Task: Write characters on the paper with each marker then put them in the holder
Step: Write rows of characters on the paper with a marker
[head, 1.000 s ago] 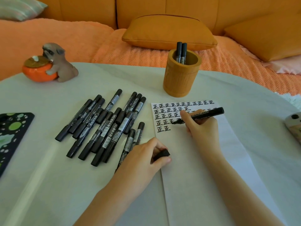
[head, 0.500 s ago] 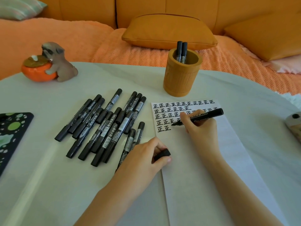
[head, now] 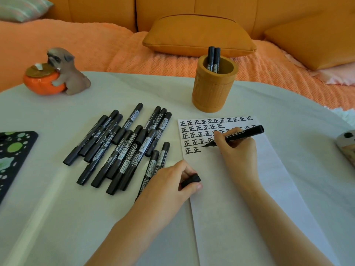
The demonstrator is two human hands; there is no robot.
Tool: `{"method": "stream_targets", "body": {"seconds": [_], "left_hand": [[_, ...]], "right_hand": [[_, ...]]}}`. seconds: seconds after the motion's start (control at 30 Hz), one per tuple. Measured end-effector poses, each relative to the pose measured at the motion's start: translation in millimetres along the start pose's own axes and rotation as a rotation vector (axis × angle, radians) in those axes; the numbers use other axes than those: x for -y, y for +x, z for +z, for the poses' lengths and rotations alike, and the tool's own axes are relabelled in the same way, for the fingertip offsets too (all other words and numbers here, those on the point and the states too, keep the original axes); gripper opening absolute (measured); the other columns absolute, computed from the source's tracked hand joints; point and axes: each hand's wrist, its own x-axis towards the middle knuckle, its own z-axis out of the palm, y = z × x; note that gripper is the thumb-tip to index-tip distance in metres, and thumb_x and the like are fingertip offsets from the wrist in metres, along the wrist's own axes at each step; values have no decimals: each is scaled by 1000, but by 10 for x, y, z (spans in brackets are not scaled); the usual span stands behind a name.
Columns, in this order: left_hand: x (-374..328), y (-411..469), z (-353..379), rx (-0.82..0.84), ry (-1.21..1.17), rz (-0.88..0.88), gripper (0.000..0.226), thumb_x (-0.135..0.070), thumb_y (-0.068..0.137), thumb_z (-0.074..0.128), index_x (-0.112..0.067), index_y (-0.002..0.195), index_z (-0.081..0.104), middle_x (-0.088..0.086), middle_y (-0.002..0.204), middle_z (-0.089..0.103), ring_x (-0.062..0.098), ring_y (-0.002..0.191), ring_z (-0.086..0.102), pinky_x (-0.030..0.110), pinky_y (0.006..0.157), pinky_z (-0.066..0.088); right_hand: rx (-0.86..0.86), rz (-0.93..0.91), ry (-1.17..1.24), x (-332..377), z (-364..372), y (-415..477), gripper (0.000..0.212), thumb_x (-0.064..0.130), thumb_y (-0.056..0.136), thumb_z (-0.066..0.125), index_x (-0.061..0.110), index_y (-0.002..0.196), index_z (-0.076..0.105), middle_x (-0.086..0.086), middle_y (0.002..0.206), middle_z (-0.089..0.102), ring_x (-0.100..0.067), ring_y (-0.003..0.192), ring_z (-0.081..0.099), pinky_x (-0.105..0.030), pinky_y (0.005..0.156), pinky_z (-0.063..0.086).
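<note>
My right hand (head: 238, 150) grips an uncapped black marker (head: 240, 134), its tip on the white paper (head: 240, 198) just right of the two characters in the bottom row. Rows of black characters fill the paper's top. My left hand (head: 169, 187) rests at the paper's left edge and pinches the marker's black cap (head: 191, 180). Several capped black markers (head: 123, 146) lie in a loose pile to the left of the paper. The orange cylindrical holder (head: 214, 87) stands behind the paper with two markers (head: 213, 58) upright in it.
A dog figurine hugging an orange pot (head: 55, 73) sits at the table's back left. A black pad with green spots (head: 13, 156) lies at the left edge. Some grey object (head: 347, 146) pokes in at the right edge. Orange sofa cushions (head: 197, 33) lie behind the white table (head: 57, 217).
The marker tip has moved down and left from the fourth row onto the paper beside the bottom row's characters. My left hand keeps the cap in place.
</note>
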Motion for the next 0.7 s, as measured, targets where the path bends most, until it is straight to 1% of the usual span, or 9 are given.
{"method": "stream_targets", "body": {"seconds": [0.13,0.3,0.4,0.57,0.7], "left_hand": [[1,3,3,4,0,0,9,-34,84,65,-33,90,57,-20,81,62,-13,74,55,4,65,39],[2,13,3,8,13,0,10,-35,84,65,-33,89,56,-20,82,62,-12,76,55,5,66,40],[0,17,7,6,22,2,10,-35,84,65,-33,88,56,-20,80,61,-12,74,54,4,65,39],[-4,14,5,1,34,3,10,-35,85,64,-32,90,57,-20,80,60,-13,72,52,4,65,38],[-7,12,5,4,36,5,10,-36,85,64,-32,90,56,-19,80,60,-15,73,52,3,64,38]], "right_hand": [[-10,0,-2,-3,0,0,33,25,88,65,6,63,58,11,44,46,-1,42,38,-10,43,29],[-5,-2,49,21,-17,-11,36,19,88,64,18,55,51,17,42,50,2,43,42,-9,46,32],[6,2,38,22,-13,-19,34,21,88,65,17,56,53,16,42,51,2,43,44,-8,46,33],[18,17,21,26,-5,-23,32,21,88,64,14,58,55,15,40,48,1,40,41,-8,43,31],[8,-6,13,15,-6,-13,28,17,87,63,12,61,52,10,49,48,-1,43,38,-10,43,30]]}}
